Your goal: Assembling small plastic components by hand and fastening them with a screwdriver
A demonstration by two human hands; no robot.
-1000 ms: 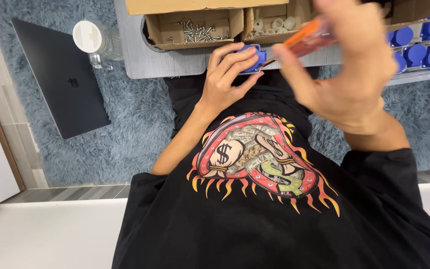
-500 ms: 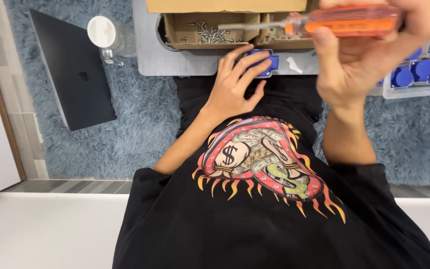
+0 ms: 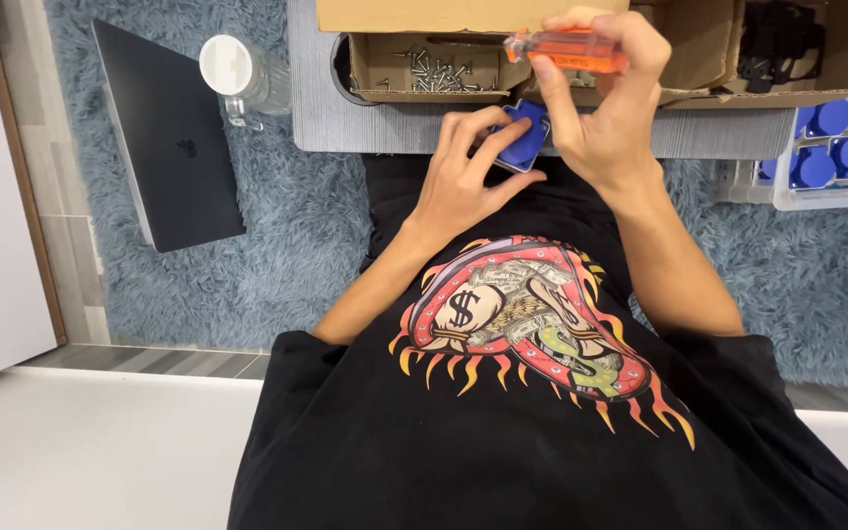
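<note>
My left hand (image 3: 463, 172) grips a small blue plastic part (image 3: 525, 137) at the front edge of the low grey table (image 3: 345, 118). Just to its right, my right hand (image 3: 601, 108) is closed around the orange handle of a screwdriver (image 3: 566, 49), held above the blue part; the shaft and tip are hidden behind my fingers. Both hands nearly touch. My black shirt with a flame print fills the lower view.
A cardboard box (image 3: 395, 61) holding several loose screws (image 3: 434, 71) sits on the table. At right, a clear tray (image 3: 787, 191) holds several blue parts (image 3: 831, 118). A dark closed laptop (image 3: 164, 132) and a white-lidded glass jar (image 3: 238, 74) lie on the blue shag rug (image 3: 277, 255).
My right hand has brought the screwdriver down and leftward toward the blue part. The left hand stays on the part. The view has shifted slightly.
</note>
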